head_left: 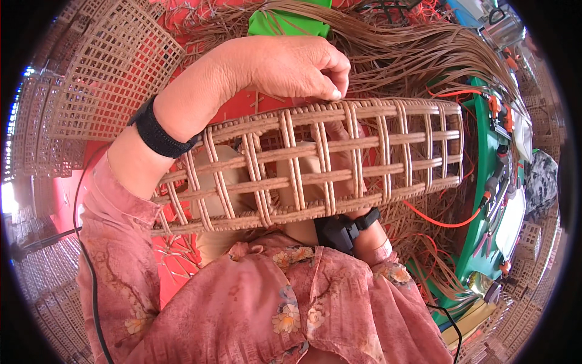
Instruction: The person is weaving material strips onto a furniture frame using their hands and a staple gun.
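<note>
A long brown wicker basket (309,179) with an open lattice of paired strands lies tilted across my lap. My left hand (303,68) reaches over its far side from the left. The fingers are curled, with thumb and fingertip pinched together at the upper rim; whatever is between them is too small to make out. Behind the lattice, my right hand (344,148) shows only through the gaps. Its fingers bend up at the basket's upper edge and hold it there, partly hidden by the strands. A black strap (159,130) circles my left wrist, and a black wrist device (337,234) sits on my right.
A thick bundle of loose brown strands (400,51) spreads across the back right, beside a bright green object (290,23). On the right, a green tray (476,242) carries hand tools (494,194). Woven lattice panels (115,67) stack at the left over red flooring.
</note>
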Action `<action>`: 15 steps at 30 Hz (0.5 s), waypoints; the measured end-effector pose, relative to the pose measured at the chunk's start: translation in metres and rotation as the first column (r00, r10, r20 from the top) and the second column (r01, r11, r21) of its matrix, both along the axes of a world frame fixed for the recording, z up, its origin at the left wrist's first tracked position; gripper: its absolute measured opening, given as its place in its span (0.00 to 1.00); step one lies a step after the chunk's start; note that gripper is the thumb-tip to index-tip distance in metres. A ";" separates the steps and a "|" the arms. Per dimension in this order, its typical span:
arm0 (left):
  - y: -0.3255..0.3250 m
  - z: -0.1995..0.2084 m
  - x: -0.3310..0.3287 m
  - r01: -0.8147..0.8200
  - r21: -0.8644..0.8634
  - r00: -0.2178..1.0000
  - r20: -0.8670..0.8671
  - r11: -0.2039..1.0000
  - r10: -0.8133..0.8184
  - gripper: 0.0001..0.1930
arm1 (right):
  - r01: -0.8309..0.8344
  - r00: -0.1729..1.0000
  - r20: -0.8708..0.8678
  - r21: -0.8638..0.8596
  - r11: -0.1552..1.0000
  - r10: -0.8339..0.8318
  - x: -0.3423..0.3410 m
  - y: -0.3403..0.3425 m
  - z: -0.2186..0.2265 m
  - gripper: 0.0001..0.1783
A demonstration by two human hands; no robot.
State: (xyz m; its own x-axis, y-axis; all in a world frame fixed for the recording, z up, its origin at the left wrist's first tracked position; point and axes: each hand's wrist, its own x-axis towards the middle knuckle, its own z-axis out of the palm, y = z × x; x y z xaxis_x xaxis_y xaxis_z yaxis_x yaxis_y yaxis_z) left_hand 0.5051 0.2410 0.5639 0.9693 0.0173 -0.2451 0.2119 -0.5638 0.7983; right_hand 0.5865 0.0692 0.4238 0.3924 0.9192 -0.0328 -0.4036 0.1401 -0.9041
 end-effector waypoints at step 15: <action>-0.004 -0.005 -0.010 -0.297 0.031 0.953 0.075 0.954 0.294 0.10 | 0.052 0.985 -0.173 0.132 0.990 -0.029 0.014 0.008 -0.032 0.14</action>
State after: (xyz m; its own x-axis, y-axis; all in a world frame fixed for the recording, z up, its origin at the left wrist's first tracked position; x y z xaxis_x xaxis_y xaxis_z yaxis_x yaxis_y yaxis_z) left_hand 0.4952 0.2369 0.5586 0.9338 0.3140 -0.1715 0.3197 -0.5172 0.7939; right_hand 0.6001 0.0770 0.3922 0.4286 0.9032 0.0214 -0.5412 0.2757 -0.7944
